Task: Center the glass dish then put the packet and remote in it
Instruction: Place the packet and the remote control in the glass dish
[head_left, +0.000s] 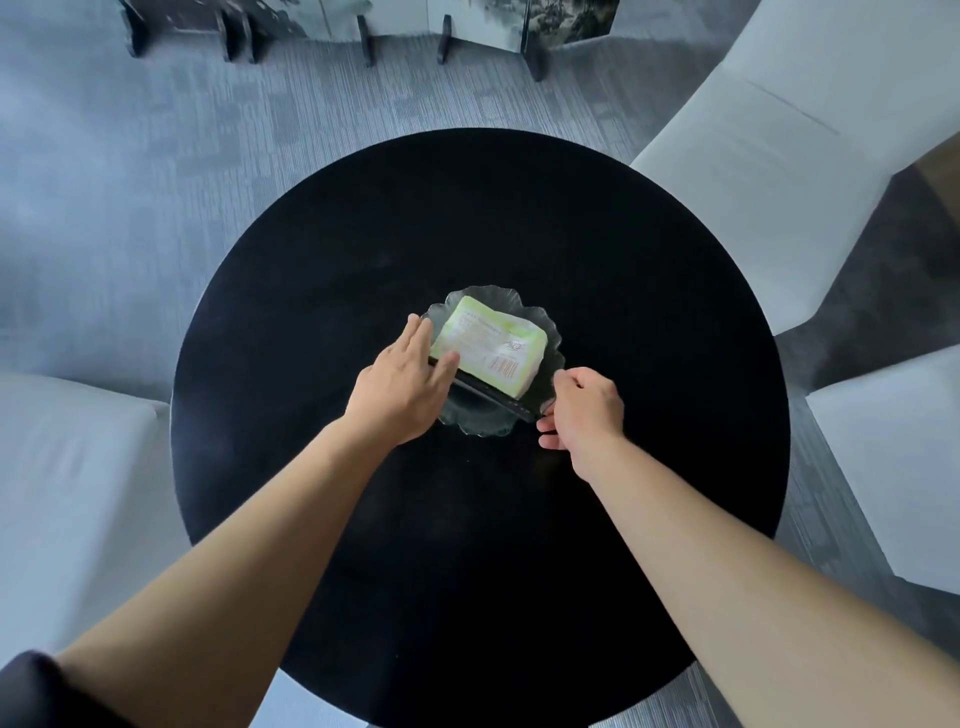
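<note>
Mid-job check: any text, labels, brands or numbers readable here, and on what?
No text can be read.
Green packet in the glass dish: printed lines across its top face, too small and blurred to read.
Same packet: an orange barcode near its right corner, digits not legible.
Black remote: seen edge-on, no markings visible.

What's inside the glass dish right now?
The green packet lies in the glass dish, and the black remote rests along the packet's near edge. The left hand covers the remote's left end; the right hand is at its other end.
</note>
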